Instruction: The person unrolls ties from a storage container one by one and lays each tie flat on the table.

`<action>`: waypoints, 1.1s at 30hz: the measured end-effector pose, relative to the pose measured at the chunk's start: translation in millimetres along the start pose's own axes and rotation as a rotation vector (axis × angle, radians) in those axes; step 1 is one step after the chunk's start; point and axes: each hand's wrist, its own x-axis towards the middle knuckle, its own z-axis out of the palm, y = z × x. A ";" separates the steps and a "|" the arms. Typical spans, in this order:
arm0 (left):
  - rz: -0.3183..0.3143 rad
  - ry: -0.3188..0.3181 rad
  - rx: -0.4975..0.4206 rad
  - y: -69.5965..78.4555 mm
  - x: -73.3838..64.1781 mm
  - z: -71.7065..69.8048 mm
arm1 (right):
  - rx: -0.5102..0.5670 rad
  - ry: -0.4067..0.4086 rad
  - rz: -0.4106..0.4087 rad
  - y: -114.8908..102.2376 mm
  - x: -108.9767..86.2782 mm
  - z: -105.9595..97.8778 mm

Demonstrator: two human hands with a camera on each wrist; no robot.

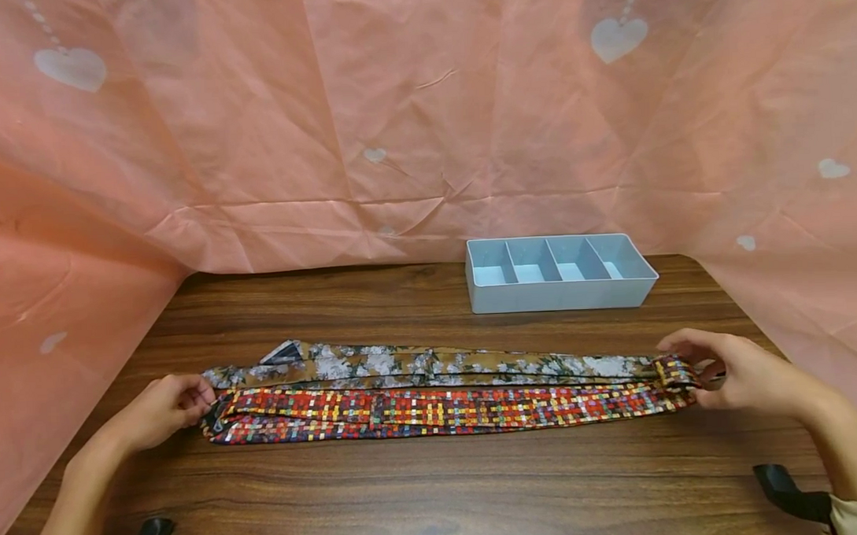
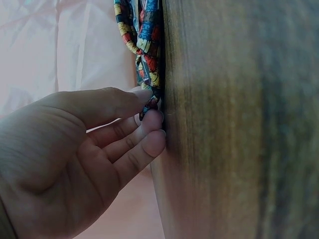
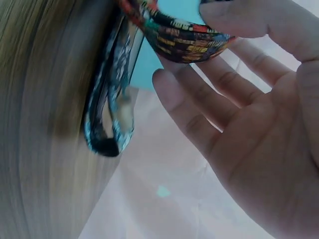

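A necktie patterned in red, yellow and dark checks (image 1: 433, 409) lies folded lengthwise across the table. My left hand (image 1: 167, 408) pinches its left end between thumb and fingertips, low against the wood. At the other end, my right hand (image 1: 747, 374) holds the folded tip, thumb on one side and fingers on the other; the right wrist view shows this looped end (image 3: 187, 42) raised off the table. Right behind it, a brown necktie with white flowers (image 1: 389, 363) runs alongside. Its folded right end (image 3: 107, 124) rests on the table, apart from my fingers.
A pale blue box (image 1: 557, 296) with several compartments stands at the back, right of centre. Pink cloth (image 1: 394, 103) with white hearts hangs behind and at both sides. The brown wooden table (image 1: 408, 489) extends in front of the neckties.
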 end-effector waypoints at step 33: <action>0.004 -0.004 -0.011 -0.7 -0.1 0.1 | 0.088 -0.026 0.132 26.1 -27.4 -11.3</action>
